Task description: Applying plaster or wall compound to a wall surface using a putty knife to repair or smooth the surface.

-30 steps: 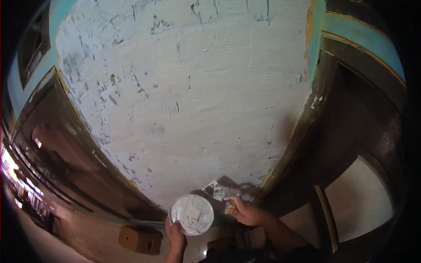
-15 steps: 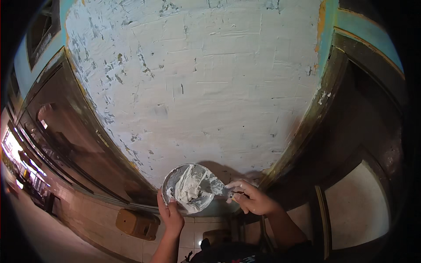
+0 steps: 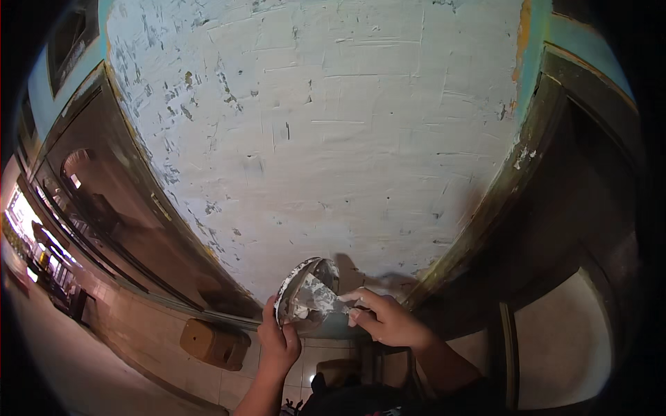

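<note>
My left hand (image 3: 279, 342) grips the side of a round bowl (image 3: 285, 288), which is tilted toward the right. Whitish wall putty (image 3: 300, 305) lies inside and is smeared along the rim. In my right hand (image 3: 390, 320) is a putty knife (image 3: 318, 295), its wide blade coated with putty and reaching into the bowl. The knife's handle is mostly covered by my fingers. Right in front stands a wall (image 3: 340, 159) spread with pale putty, with ridges, scratches and dark unfilled patches, mostly on its left side.
Dark wooden frames border the wall on the left (image 3: 149, 187) and right (image 3: 503, 184). A brown plastic stool (image 3: 211, 344) stands on the tiled floor at lower left. Another brown seat (image 3: 338, 371) is partly visible below my hands.
The bowl has tipped from facing up to leaning right. My right hand has moved left, bringing the putty knife's blade deeper into the bowl. The view has shifted slightly.
</note>
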The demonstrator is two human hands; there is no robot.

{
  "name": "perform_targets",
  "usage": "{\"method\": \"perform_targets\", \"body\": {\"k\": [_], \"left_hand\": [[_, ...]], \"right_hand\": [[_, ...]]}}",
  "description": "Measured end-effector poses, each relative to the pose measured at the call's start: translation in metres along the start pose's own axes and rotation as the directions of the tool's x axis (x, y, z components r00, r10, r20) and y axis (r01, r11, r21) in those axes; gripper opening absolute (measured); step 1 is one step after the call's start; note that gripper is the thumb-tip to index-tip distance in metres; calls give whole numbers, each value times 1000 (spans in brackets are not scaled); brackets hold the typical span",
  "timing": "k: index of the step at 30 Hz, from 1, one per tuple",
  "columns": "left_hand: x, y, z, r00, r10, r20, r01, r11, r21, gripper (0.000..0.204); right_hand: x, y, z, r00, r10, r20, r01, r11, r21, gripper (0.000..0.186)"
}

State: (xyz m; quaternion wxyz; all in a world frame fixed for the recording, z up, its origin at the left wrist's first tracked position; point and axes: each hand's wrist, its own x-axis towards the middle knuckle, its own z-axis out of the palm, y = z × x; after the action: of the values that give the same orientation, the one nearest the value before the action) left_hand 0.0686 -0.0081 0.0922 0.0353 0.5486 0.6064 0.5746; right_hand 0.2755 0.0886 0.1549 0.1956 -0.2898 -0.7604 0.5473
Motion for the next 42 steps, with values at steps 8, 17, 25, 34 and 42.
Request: {"method": "perform_targets", "body": {"k": [8, 17, 25, 34, 42], "left_hand": [[-17, -10, 5, 1000, -9, 24, 8, 999, 38, 49], [-37, -36, 0, 973, -229, -14, 225, 963, -151, 45], [-71, -73, 9, 781, -610, 135, 554, 577, -600, 46], [-44, -90, 7, 874, -417, 250, 483, 683, -548, 43], [-37, -102, 10, 846, -409, 342, 533, 647, -544, 42]], "right_hand": [[9, 45, 23, 978, -207, -19, 205, 942, 267, 29], [7, 46, 13, 964, -247, -98, 265, 926, 269, 25], [17, -46, -27, 603, -705, -373, 544, 705, -454, 27], [48, -139, -71, 513, -850, -123, -68, 102, -992, 39], [60, -159, -78, 552, -831, 72, -30, -106, -994, 37]]}}
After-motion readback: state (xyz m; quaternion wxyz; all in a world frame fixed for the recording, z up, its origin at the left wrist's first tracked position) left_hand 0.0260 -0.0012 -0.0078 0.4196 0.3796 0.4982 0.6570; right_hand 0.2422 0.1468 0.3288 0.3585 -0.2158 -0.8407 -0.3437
